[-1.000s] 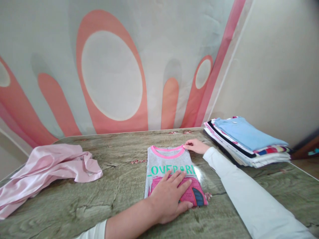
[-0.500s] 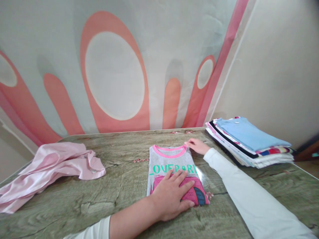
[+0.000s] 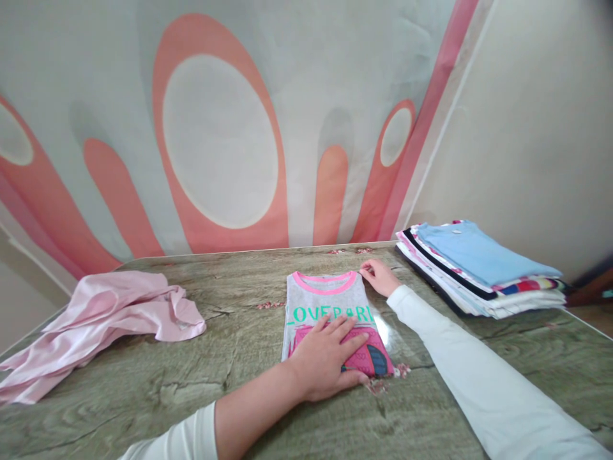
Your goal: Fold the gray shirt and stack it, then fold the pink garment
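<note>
A folded grey shirt [image 3: 311, 303] with a pink collar, green letters and a pink print lies flat on the table, collar toward the wall. My left hand [image 3: 325, 358] rests palm down on its printed lower part, fingers spread and holding nothing. At the shirt's upper right corner is my right hand [image 3: 379, 277], its thumb and fingertips pinched together beside the collar. Whether any cloth is between those fingertips is too small to tell.
On the wood-patterned table [image 3: 239, 409], a crumpled pink garment [image 3: 119, 306] lies at the left. A stack of folded clothes with a light blue shirt [image 3: 483, 252] on top stands at the right, near my right forearm. A patterned wall rises behind the table.
The lower right edge of the shirt has shifted slightly left and up, with my left hand still on it. My right hand's fingertips now sit slightly right of the collar corner.
</note>
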Action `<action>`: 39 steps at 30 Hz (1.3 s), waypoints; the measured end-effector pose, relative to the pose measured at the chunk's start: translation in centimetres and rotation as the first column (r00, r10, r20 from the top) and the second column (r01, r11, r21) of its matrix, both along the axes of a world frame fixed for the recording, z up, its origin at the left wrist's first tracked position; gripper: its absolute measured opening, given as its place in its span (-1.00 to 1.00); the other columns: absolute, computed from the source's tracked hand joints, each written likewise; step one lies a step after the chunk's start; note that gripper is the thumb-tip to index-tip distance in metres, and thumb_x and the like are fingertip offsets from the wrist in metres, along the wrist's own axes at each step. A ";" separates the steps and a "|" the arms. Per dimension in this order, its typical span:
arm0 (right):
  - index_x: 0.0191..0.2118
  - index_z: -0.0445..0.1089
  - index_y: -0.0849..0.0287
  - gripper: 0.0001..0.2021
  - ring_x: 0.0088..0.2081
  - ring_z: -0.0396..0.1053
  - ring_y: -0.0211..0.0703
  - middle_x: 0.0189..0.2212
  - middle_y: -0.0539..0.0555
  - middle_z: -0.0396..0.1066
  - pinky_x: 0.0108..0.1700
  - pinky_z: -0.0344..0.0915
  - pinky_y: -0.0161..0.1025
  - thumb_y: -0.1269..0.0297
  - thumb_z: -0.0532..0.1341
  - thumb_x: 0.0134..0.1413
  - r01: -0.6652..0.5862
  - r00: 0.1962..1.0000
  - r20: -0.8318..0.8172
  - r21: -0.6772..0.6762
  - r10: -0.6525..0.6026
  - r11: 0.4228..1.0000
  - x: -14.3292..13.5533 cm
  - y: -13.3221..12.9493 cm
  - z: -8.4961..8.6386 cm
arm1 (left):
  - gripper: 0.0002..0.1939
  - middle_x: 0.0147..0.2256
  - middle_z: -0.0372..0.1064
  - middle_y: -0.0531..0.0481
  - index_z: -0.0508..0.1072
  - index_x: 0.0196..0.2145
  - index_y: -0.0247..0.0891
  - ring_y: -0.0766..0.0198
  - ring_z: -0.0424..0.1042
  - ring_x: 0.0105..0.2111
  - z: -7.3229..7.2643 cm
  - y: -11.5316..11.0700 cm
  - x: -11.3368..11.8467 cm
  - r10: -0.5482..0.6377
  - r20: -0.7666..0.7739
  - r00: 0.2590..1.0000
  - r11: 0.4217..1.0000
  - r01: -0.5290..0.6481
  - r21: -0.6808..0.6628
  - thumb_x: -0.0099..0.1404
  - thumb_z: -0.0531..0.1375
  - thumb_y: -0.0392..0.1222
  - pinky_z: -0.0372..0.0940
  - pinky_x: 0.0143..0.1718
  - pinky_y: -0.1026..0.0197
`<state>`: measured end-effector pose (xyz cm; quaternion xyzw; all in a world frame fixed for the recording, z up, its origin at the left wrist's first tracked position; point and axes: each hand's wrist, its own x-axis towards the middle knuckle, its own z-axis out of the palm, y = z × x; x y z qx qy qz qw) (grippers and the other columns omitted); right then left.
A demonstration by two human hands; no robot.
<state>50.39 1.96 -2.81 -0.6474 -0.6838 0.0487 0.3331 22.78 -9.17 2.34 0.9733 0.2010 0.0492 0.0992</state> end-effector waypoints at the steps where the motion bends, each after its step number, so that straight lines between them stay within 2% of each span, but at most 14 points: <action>1: -0.24 0.36 0.23 -0.80 -0.29 0.34 -0.14 -0.28 0.16 0.39 -0.15 0.26 -0.16 0.27 0.08 0.05 0.008 1.000 -0.021 0.018 -0.007 1.000 -0.1 -0.1 0.2 | -0.33 0.25 -0.16 -0.07 -0.05 0.23 -0.06 0.01 -0.12 0.22 -0.1 0.3 0.0 0.006 -0.001 1.000 1.000 -0.006 0.011 0.26 -0.16 0.29 -0.22 0.18 -0.11; 3: -0.16 0.35 0.22 -0.75 -0.25 0.36 -0.12 -0.21 0.18 0.38 -0.13 0.28 -0.13 0.28 0.05 0.09 -0.035 0.999 -0.038 0.050 0.037 0.998 -0.8 -1.0 1.0 | -0.33 0.25 -0.15 -0.06 -0.05 0.23 -0.05 0.03 -0.11 0.22 -0.1 0.9 -0.1 0.022 -0.007 1.000 0.999 -0.021 0.033 0.26 -0.15 0.29 -0.22 0.18 -0.10; 6: 0.05 0.25 0.20 -0.63 0.03 0.24 -0.08 0.01 0.18 0.29 0.07 0.16 -0.09 0.25 -0.04 0.18 -0.265 0.963 0.055 0.060 0.262 0.962 -3.1 -3.4 2.2 | -0.34 0.25 -0.16 -0.05 -0.05 0.23 -0.06 0.04 -0.11 0.22 -0.2 1.7 -0.3 0.050 -0.018 0.999 0.997 -0.049 0.058 0.27 -0.16 0.27 -0.21 0.18 -0.08; 8: 0.17 0.12 0.15 -0.56 0.18 0.05 -0.11 0.16 0.13 0.13 0.18 -0.01 -0.09 0.18 -0.09 0.22 -0.439 0.881 0.168 -0.053 0.442 0.897 -4.7 -5.0 2.5 | -0.35 0.25 -0.15 -0.06 -0.06 0.23 -0.07 0.05 -0.10 0.22 -0.2 2.2 -0.4 0.062 -0.027 0.998 0.996 -0.060 0.065 0.28 -0.17 0.26 -0.21 0.17 -0.08; 10: 0.23 0.02 0.11 -0.51 0.23 -0.08 -0.11 0.23 0.07 -0.01 0.22 -0.13 -0.04 0.10 -0.13 0.23 -0.473 0.824 0.246 -0.198 0.510 0.859 -5.6 -5.9 2.3 | -0.35 0.25 -0.14 -0.07 -0.06 0.23 -0.07 0.05 -0.10 0.21 -0.3 2.5 -0.5 0.065 -0.035 0.997 0.996 -0.063 0.069 0.28 -0.17 0.26 -0.21 0.17 -0.08; 14: 0.26 -0.08 0.14 -0.42 0.26 -0.17 -0.04 0.25 0.09 -0.10 0.22 -0.25 0.10 -0.02 -0.18 0.21 -0.244 0.868 0.353 -0.309 0.349 0.919 -4.3 -5.2 0.9 | -0.34 0.25 -0.13 -0.07 -0.07 0.24 -0.07 0.05 -0.10 0.21 -0.3 2.9 -0.5 0.062 -0.030 0.998 0.995 -0.060 0.081 0.27 -0.16 0.27 -0.20 0.17 -0.07; 17: 0.26 -0.06 0.16 -0.42 0.25 -0.15 -0.03 0.24 0.12 -0.07 0.21 -0.23 0.12 -0.01 -0.21 0.21 -0.088 0.903 0.379 -0.295 0.202 0.951 -2.6 -4.2 0.1 | -0.35 0.24 -0.11 -0.06 -0.05 0.23 -0.07 0.07 -0.07 0.21 -0.2 3.3 -0.5 0.063 -0.020 0.998 0.993 -0.060 0.102 0.28 -0.18 0.26 -0.17 0.17 -0.05; 19: 0.25 -0.05 0.17 -0.44 0.26 -0.16 -0.04 0.24 0.13 -0.06 0.21 -0.20 0.11 0.01 -0.23 0.22 -0.053 0.915 0.375 -0.256 0.149 0.965 -2.2 -4.1 0.0 | -0.36 0.23 -0.08 -0.07 -0.01 0.22 -0.08 0.07 -0.05 0.20 -0.3 3.7 -0.5 0.074 -0.012 0.997 0.988 -0.072 0.133 0.29 -0.18 0.26 -0.16 0.17 -0.04; 21: 0.26 -0.07 0.18 -0.44 0.26 -0.18 -0.05 0.25 0.13 -0.09 0.21 -0.18 0.08 0.03 -0.24 0.23 -0.078 0.922 0.356 -0.218 0.154 0.973 -2.7 -4.6 0.3 | -0.36 0.21 -0.03 -0.09 0.04 0.20 -0.12 0.08 -0.04 0.20 -0.4 4.1 -0.5 0.112 -0.002 0.994 0.978 -0.109 0.177 0.29 -0.18 0.25 -0.17 0.17 -0.04; 23: 0.27 -0.10 0.19 -0.44 0.27 -0.21 -0.08 0.26 0.11 -0.12 0.23 -0.18 0.04 0.04 -0.24 0.24 -0.163 0.919 0.325 -0.206 0.225 0.965 -4.1 -5.7 0.8 | -0.36 0.19 0.03 -0.12 0.10 0.17 -0.19 0.07 -0.04 0.19 -0.8 4.3 -0.5 0.183 0.013 0.983 0.958 -0.181 0.224 0.30 -0.18 0.24 -0.20 0.18 -0.05; 26: 0.28 -0.15 0.15 -0.45 0.27 -0.22 -0.12 0.27 0.08 -0.15 0.24 -0.19 -0.02 0.05 -0.23 0.25 -0.335 0.876 0.281 -0.231 0.392 0.914 -6.3 -7.5 1.4 | -0.34 0.18 0.04 -0.17 0.11 0.17 -0.28 0.06 -0.05 0.20 -1.3 3.8 -0.8 0.261 0.025 0.965 0.934 -0.259 0.246 0.31 -0.20 0.23 -0.23 0.19 -0.06; 29: 0.29 -0.20 0.12 -0.42 0.27 -0.21 -0.10 0.27 0.07 -0.17 0.24 -0.19 -0.04 0.00 -0.18 0.23 -0.437 0.816 0.285 -0.266 0.503 0.859 -7.7 -9.0 1.6 | -0.29 0.22 -0.06 -0.17 0.01 0.21 -0.31 0.06 -0.11 0.22 -1.5 2.9 -1.2 0.247 0.020 0.969 0.946 -0.245 0.213 0.29 -0.20 0.25 -0.21 0.19 -0.05; 34: 0.29 -0.25 0.10 -0.38 0.27 -0.21 -0.08 0.27 0.08 -0.20 0.24 -0.20 0.04 -0.06 -0.17 0.20 -0.409 0.801 0.344 -0.282 0.490 0.868 -7.5 -9.7 1.6 | -0.30 0.24 -0.12 -0.13 -0.04 0.23 -0.25 0.07 -0.15 0.23 -1.1 2.5 -2.0 0.220 0.015 0.975 0.962 -0.219 0.163 0.29 -0.17 0.24 -0.20 0.19 -0.04; 39: 0.29 -0.24 0.08 -0.38 0.27 -0.20 -0.07 0.27 0.09 -0.20 0.23 -0.22 0.06 -0.07 -0.16 0.19 -0.410 0.797 0.365 -0.260 0.482 0.874 -6.6 -9.7 1.4 | -0.33 0.24 -0.12 -0.14 -0.06 0.24 -0.23 0.10 -0.15 0.23 -0.6 3.1 -4.6 0.301 0.008 0.954 0.943 -0.299 0.147 0.30 -0.11 0.19 -0.19 0.19 -0.02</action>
